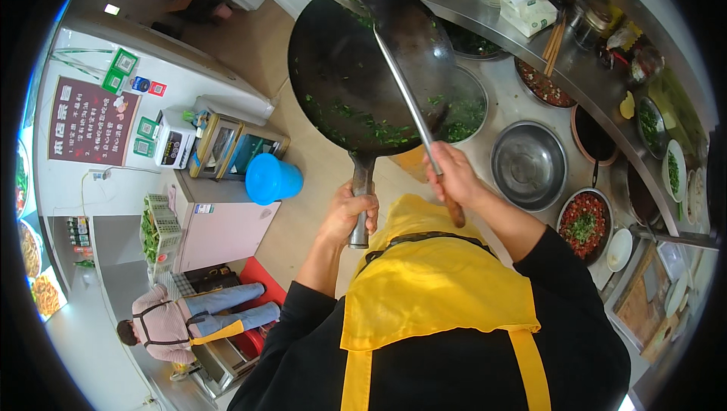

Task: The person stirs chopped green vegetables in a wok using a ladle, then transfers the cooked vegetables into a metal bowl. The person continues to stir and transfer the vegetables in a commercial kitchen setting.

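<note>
My left hand [349,209] is closed around the handle of a black wok [363,81]. The wok is tilted, and bits of chopped green herbs [375,130] cling to its inside, mostly along the lower edge. In my right hand [454,175] is the wooden-ended handle of a long metal cooking ladle or turner [400,78]. Its head lies against the wok's far rim with greens on it. Partly behind the wok's right edge stands a metal basin of chopped greens [464,121]. To the right of that is a metal bowl [528,165] with nothing in it.
A pan of red diced food topped with greens [585,223] stands at right. Above the counter, a steel shelf [573,78] carries tissues [528,10], jars and chopsticks [552,50]. At left are a blue bucket [274,179], a chest freezer [227,235] and another person [164,320].
</note>
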The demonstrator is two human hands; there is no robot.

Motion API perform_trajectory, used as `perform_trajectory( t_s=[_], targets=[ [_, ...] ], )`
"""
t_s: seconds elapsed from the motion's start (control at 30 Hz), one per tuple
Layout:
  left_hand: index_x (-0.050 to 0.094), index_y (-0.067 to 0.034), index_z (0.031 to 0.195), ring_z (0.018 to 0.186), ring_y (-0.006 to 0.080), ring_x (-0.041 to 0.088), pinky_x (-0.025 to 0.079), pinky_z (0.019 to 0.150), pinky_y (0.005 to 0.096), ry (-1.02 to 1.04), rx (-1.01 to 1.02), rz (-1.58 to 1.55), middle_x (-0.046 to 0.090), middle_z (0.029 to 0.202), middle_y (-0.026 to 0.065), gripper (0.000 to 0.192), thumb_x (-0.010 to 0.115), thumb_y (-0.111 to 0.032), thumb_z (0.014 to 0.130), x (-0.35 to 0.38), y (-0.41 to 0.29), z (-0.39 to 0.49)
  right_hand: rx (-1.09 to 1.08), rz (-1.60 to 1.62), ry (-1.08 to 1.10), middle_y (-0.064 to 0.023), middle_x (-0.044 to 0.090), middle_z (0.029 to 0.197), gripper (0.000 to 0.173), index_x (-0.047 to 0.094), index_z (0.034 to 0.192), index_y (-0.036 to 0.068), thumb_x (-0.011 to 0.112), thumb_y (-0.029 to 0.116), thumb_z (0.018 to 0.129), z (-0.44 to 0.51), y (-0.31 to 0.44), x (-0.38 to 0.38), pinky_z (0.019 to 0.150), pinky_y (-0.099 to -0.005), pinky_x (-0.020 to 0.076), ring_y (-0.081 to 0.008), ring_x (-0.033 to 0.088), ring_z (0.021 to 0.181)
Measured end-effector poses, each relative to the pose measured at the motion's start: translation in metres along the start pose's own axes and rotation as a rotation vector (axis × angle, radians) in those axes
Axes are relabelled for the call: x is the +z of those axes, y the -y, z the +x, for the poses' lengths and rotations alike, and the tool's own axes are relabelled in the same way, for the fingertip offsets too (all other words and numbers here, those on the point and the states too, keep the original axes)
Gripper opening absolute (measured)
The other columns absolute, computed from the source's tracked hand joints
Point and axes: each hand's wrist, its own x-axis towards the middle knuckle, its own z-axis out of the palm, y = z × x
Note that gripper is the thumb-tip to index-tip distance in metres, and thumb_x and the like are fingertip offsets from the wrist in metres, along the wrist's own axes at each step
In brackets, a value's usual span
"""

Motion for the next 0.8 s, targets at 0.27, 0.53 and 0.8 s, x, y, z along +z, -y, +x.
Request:
perform_trajectory(
  t_s=[0.27, 0.53, 0.8],
  targets=[
    [0.050, -0.005, 0.088, 0.047, 0.0149, 0.054, 0.047, 0.043, 0.0316, 0.030, 0.004, -0.034, 0.055, 0.067, 0.0050, 0.014, 0.063, -0.006, 0.086, -0.007, -0.005, 0.006, 0.024, -0.894, 0.198, -0.0163, 0.061, 0.073, 0.039, 0.056, 0.102, 0.005, 0.046, 0.042, 0.112, -0.049, -0.010, -0.084, 0.061, -0.0438, 0.0523, -0.0318, 0.061, 0.064],
    [0.050, -0.002, 0.096, 0.046, 0.0183, 0.057, 0.052, 0.045, 0.0334, -0.074, 0.015, 0.044, 0.058, 0.068, 0.0085, 0.021, 0.065, -0.005, 0.082, -0.016, 0.000, 0.013, 0.070, -1.455, -0.079, -0.0275, 0.067, 0.084, 0.037, 0.059, 0.102, 0.003, 0.053, 0.039, 0.108, -0.098, 0.075, -0.212, 0.075, -0.0549, 0.0513, -0.0502, 0.066, 0.083],
    [0.050, -0.002, 0.096, 0.046, 0.0194, 0.058, 0.052, 0.046, 0.0333, -0.062, -0.001, 0.072, 0.060, 0.068, 0.0093, 0.021, 0.066, -0.005, 0.082, -0.008, 0.001, 0.010, 0.032, -0.781, -0.108, -0.0021, 0.054, 0.065, 0.041, 0.056, 0.090, 0.008, 0.050, 0.043, 0.111, -0.057, 0.037, -0.121, 0.052, -0.0369, 0.0441, -0.0158, 0.056, 0.057]
  ],
)
